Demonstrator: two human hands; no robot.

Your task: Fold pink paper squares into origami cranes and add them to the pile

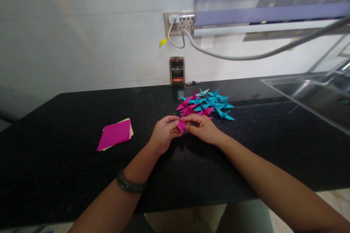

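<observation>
A small folded piece of magenta origami paper (pixel 181 126) is held between both hands over the black counter. My left hand (pixel 164 133) pinches it from the left with thumb and fingers. From the right, the fingers of my right hand (pixel 202 127) are closed on its upper and right edges. Part of the paper is hidden behind the fingers. Just beyond the hands lie several folded paper cranes, magenta cranes (pixel 188 111) on the left and blue cranes (pixel 214 103) on the right. A stack of square paper (pixel 116 134), magenta on top, lies left of my left hand.
A blurred-out phone-like object (pixel 177 71) leans on the wall behind the cranes. A metal sink (pixel 306 102) is set into the counter (pixel 68 174) at right. A grey cable (pixel 240 57) hangs from the wall socket (pixel 179 23). The counter's front edge is near my arms.
</observation>
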